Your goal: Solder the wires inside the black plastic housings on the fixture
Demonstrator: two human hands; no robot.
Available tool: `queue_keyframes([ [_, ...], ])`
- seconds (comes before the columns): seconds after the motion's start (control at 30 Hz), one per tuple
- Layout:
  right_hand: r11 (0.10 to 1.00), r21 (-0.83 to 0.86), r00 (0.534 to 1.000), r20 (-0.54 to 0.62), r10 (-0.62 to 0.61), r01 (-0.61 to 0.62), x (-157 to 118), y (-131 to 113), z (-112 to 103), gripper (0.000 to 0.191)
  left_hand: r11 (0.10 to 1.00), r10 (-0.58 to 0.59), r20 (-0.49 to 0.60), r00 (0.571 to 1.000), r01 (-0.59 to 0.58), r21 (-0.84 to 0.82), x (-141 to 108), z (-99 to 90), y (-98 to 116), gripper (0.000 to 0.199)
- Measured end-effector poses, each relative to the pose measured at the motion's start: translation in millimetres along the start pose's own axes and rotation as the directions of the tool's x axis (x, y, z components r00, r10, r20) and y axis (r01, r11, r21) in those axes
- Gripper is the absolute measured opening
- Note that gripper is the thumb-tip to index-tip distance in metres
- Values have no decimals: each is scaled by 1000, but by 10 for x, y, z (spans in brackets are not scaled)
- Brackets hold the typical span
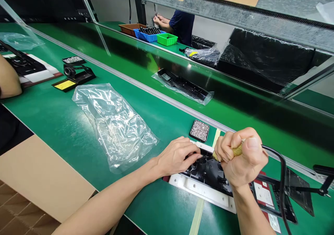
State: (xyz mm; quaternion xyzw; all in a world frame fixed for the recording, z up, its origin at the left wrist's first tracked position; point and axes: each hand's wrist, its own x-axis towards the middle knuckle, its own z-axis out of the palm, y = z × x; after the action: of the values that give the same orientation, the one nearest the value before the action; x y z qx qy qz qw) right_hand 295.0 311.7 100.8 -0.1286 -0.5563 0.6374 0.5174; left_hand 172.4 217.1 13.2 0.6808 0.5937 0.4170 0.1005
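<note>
My right hand (pixel 242 156) is wrapped round a yellowish tool handle (pixel 237 151), with a black cable running from its rear end. The tool's tip is hidden behind the hand. Under both hands lies a black plastic housing (pixel 208 174), seated in a white fixture (pixel 200 190). My left hand (pixel 180 155) rests at the housing's left end, thumb and fingers curled together over it; whatever they may pinch is too small to make out. Just beyond the fixture sits a small black tray of screws (pixel 199 130).
A clear plastic bag (pixel 117 123) lies left of my hands. Further left are a black stand (pixel 78 75) and a person's arm (pixel 9 78). Beyond the metal rail, a bagged black part (pixel 182 85) lies on the green belt. Black frames (pixel 279 196) stand at right.
</note>
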Motion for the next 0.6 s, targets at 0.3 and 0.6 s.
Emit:
queue_keyframes([
  [0.3, 1000, -5, 1000, -5, 2, -2, 4, 6, -1, 38, 1000, -1, -5, 1000, 2, 5, 3, -1, -5, 17],
  [0.6, 1000, 0, 1000, -5, 4, -4, 1, 0, 5, 38, 1000, -7, -6, 1000, 7, 4, 1, -6, 1, 18],
])
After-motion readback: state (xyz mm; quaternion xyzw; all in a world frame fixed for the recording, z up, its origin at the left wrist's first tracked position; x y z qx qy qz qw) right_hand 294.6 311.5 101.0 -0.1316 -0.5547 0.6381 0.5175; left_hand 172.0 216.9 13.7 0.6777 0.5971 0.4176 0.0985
